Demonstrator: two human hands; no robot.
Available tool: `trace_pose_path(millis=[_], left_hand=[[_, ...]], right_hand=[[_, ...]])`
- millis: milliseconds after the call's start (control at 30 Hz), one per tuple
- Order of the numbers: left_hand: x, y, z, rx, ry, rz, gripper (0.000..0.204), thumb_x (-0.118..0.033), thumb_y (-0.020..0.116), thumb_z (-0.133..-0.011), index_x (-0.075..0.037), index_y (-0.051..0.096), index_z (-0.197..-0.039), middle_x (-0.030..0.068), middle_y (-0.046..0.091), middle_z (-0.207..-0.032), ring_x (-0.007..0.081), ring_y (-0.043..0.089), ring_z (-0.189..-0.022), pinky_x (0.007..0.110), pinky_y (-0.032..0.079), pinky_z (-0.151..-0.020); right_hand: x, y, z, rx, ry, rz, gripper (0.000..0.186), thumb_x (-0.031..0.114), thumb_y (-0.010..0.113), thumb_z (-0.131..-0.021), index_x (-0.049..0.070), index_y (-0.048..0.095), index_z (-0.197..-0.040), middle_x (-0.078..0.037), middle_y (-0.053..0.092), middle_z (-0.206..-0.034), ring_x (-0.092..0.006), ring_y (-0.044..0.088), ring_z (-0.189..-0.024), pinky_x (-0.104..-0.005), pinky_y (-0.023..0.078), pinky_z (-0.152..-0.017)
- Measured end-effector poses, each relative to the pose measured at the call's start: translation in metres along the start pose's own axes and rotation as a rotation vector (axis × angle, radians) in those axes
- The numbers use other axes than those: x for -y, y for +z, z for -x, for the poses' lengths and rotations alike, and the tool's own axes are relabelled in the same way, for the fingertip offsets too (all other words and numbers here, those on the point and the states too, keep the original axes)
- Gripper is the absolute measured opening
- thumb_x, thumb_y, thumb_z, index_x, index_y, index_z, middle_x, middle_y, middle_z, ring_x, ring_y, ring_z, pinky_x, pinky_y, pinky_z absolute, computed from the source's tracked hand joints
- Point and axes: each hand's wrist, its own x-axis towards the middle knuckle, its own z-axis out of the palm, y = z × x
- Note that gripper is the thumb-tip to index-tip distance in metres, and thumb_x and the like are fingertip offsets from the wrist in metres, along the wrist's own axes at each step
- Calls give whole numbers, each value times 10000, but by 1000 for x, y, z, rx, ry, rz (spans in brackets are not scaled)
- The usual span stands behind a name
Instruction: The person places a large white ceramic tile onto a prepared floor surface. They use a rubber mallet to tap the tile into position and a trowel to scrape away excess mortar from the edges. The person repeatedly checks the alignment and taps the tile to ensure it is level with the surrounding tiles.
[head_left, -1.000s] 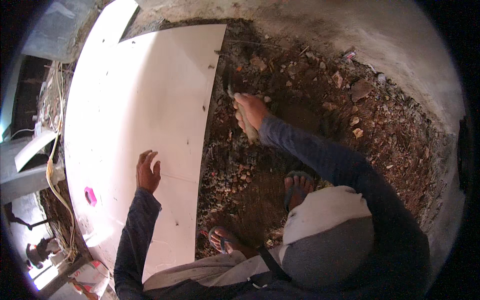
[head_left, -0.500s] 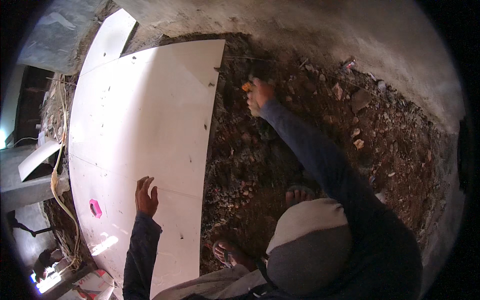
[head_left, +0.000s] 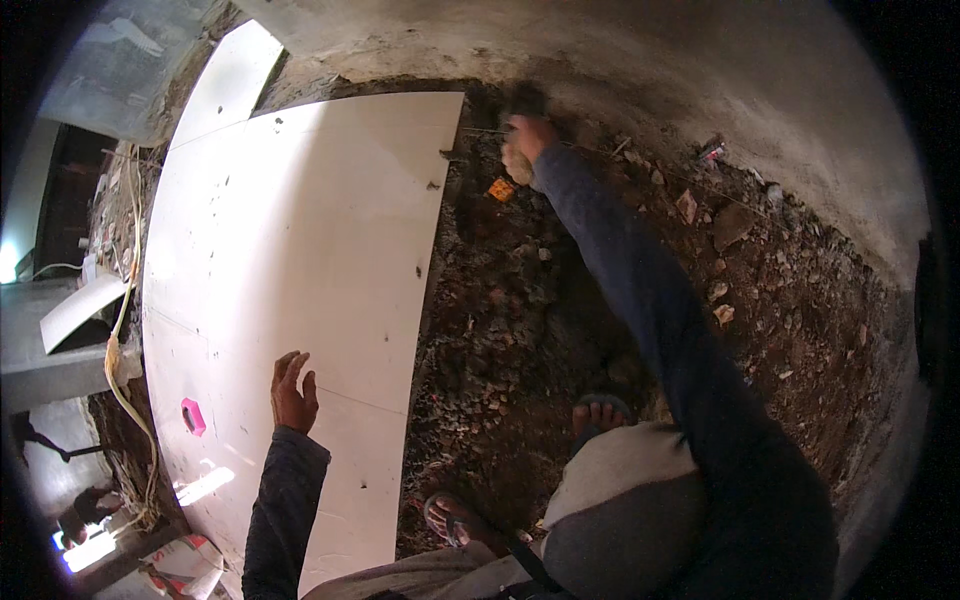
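Observation:
My left hand (head_left: 294,393) is open, fingers loosely curved over the large white panel (head_left: 250,200); whether it touches the surface I cannot tell. My right hand (head_left: 527,148) is closed on a hand tool with a pale handle, probably a trowel (head_left: 526,106); its dark end is blurred, low at the dirt strip (head_left: 540,320) near the foot of the concrete wall. A small orange piece (head_left: 501,188) lies just below that hand. A thin string (head_left: 485,129) runs past it. A pink ring-like object (head_left: 193,416) lies on the panel, left of my left hand.
A second white panel (head_left: 225,75) lies at the upper left. The concrete wall (head_left: 720,80) curves round the top and right. At the left are a pale cable (head_left: 128,310), a concrete ledge (head_left: 60,380) and a loose white board (head_left: 80,312). My sandalled feet stand in rubble.
My right hand with the tool has moved up and right toward the wall, uncovering the orange piece below it. My left hand stays over the panel. The view has shifted, so the panel appears lower.

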Motion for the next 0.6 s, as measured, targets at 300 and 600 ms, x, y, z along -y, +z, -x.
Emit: trace_pose_path(millis=[300,600], left_hand=[[35,-33,33,1,-100,-118,314,4,621,-887,-15,650,-1199,192,608,-1236,378,593,-1168,442,490,-1008],[28,-23,6,-6,-55,-73,304,-28,616,-898,-21,647,-1201,192,608,-1246,384,589,-1173,449,481,-1005]], right_hand=[[-26,136,172,160,307,98,406,499,513,-1028,99,582,-1052,-58,598,-776,-243,571,-623,-483,501,-536],[-60,169,156,192,210,336,362,449,489,-1027,104,531,-925,-17,513,-659,-170,470,-478,-410,434,-444]])
